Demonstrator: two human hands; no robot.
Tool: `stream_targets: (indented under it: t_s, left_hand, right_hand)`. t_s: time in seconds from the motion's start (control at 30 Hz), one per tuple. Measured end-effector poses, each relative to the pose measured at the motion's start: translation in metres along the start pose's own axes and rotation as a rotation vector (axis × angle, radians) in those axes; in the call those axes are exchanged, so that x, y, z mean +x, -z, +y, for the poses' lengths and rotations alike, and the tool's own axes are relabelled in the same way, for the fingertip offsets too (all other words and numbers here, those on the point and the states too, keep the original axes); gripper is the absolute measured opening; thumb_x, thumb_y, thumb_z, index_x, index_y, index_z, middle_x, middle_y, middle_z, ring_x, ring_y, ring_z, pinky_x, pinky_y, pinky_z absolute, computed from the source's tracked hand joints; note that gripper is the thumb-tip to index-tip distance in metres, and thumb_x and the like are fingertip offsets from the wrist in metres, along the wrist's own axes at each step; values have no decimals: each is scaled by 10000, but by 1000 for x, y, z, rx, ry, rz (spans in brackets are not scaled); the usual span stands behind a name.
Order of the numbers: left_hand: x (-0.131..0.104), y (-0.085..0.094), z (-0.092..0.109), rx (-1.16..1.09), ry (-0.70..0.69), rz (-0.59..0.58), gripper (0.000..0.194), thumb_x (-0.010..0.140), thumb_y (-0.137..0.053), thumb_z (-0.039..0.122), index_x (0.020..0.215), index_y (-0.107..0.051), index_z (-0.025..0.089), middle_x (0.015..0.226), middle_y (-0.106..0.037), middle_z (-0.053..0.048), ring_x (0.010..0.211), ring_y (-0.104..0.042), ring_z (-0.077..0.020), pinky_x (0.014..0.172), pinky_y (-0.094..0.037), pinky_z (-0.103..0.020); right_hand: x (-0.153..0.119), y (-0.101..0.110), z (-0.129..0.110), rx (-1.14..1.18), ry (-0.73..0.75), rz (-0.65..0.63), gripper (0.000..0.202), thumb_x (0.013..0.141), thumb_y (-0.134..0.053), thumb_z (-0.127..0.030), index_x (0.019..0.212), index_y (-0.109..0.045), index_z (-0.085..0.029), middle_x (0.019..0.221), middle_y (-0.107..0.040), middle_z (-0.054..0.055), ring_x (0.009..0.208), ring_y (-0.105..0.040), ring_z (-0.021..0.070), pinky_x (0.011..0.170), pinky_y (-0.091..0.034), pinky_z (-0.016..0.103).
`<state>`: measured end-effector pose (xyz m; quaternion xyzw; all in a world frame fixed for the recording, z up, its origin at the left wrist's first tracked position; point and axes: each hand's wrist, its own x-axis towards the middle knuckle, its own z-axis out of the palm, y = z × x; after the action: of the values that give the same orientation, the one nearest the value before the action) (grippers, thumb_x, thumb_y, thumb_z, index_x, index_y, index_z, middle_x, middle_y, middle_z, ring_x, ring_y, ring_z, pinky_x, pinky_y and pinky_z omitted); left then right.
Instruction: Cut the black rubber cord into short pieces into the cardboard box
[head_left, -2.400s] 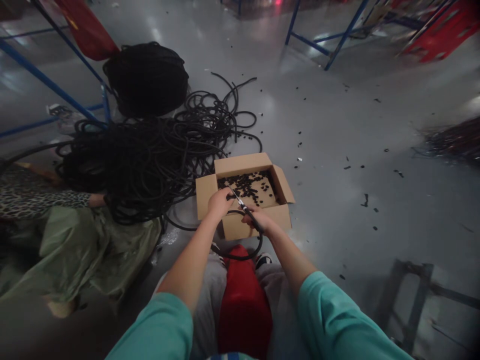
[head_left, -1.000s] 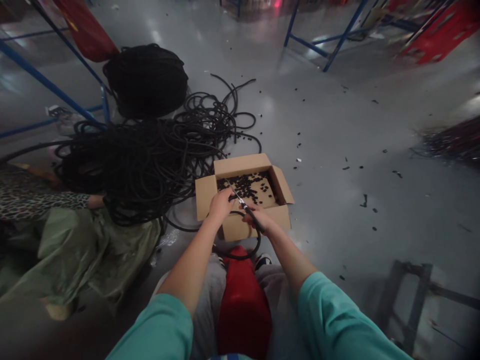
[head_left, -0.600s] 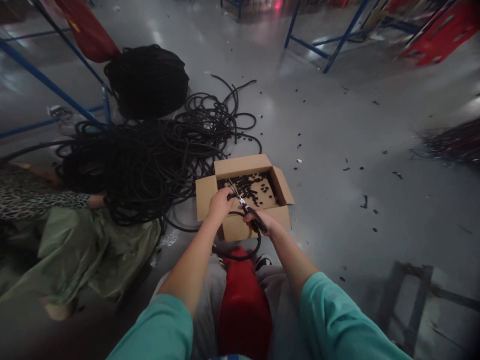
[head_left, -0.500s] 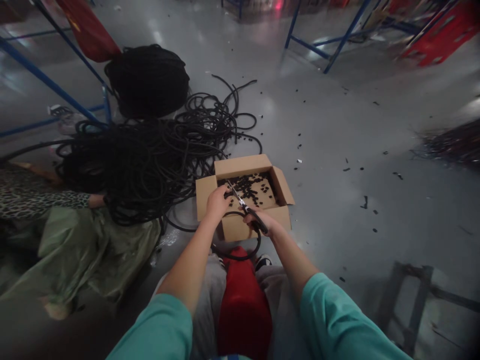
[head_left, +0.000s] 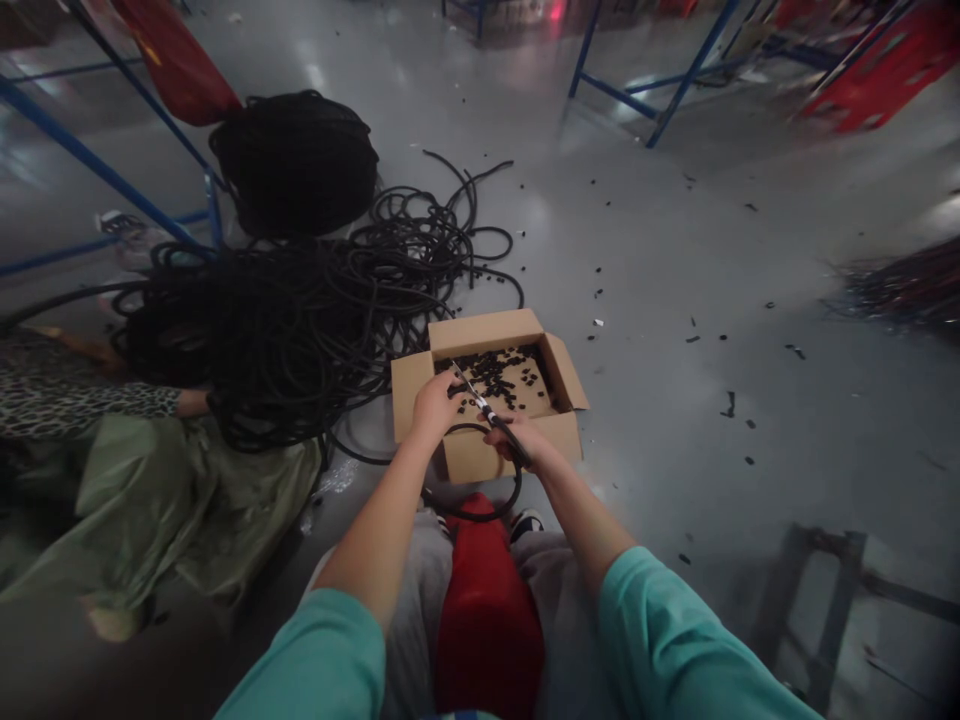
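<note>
My right hand (head_left: pixel 517 441) is closed round the handles of a pair of scissors (head_left: pixel 480 401), whose blades point up and left over an open cardboard box (head_left: pixel 511 448). At the blades, my left hand (head_left: pixel 436 405) grips the end of a black rubber hose (head_left: pixel 486 517). The hose loops below both hands, in front of the box. Many short black cut pieces (head_left: pixel 495 374) lie on the bottom of the box. My left fingers partly hide the hose end, so the exact contact with the blades cannot be made out.
A tangled heap of black hose (head_left: pixel 300 310) lies left of the box, with a large black coil (head_left: pixel 296 162) behind it. Another person's sleeve (head_left: pixel 90 395) is at the far left. Blue metal frames (head_left: pixel 622 95) stand farther back. Black scraps (head_left: pixel 729 404) dot the floor.
The scissors' handles have come closer together in my right hand, and the blades have narrowed. My left hand stays in place.
</note>
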<state>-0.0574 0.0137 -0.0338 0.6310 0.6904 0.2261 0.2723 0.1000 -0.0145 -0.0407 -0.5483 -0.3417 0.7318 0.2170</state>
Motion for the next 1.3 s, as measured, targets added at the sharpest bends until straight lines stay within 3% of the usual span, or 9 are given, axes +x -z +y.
stream_targets:
  t_s: [0.13,0.23,0.37,0.5,0.77,1.3]
  left_hand:
    - [4,-3,-6,-137,66,59,130,662,-550,152,788,-573,173,869,-641,-40,848,-576,-162,797,-434,-296]
    - [7,-5,-8,-426,124,79,180,622,-539,100,791,-570,154,845,-640,-36,814,-582,-141,768,-442,-275]
    - [6,1,-4,-861,249,47,260,577,-577,102,835,-575,135,799,-632,-29,617,-554,-94,596,-443,-231]
    - [4,9,1,-1056,346,-21,343,581,-641,184,913,-579,126,658,-585,-5,455,-482,-67,471,-391,-225]
    - [5,7,0,-1052,390,18,267,538,-695,193,723,-519,117,519,-539,29,435,-486,-67,450,-365,-208]
    - [2,1,-2,-916,335,-103,165,545,-649,156,663,-541,115,441,-532,36,386,-459,-66,442,-336,-208]
  right_hand:
    - [2,4,1,18,25,52,550,462,-569,-175,1009,-554,-123,346,-385,-104,309,-303,53,323,-198,170]
    - [2,6,1,10,35,84,561,460,-568,-169,1019,-547,-126,368,-403,-98,329,-321,55,333,-217,170]
    - [1,6,0,-8,61,67,570,473,-550,-146,1043,-546,-132,407,-431,-87,366,-359,62,364,-256,174]
    - [0,8,1,-40,63,17,586,478,-543,-119,1063,-553,-147,491,-487,-66,426,-403,63,409,-283,177]
    - [-3,9,-1,-81,55,-102,648,474,-537,-110,1121,-534,-135,505,-479,-68,449,-373,67,434,-253,197]
    - [-3,8,-4,-126,65,-91,605,465,-539,-88,1066,-568,-149,507,-456,-77,464,-374,66,445,-276,195]
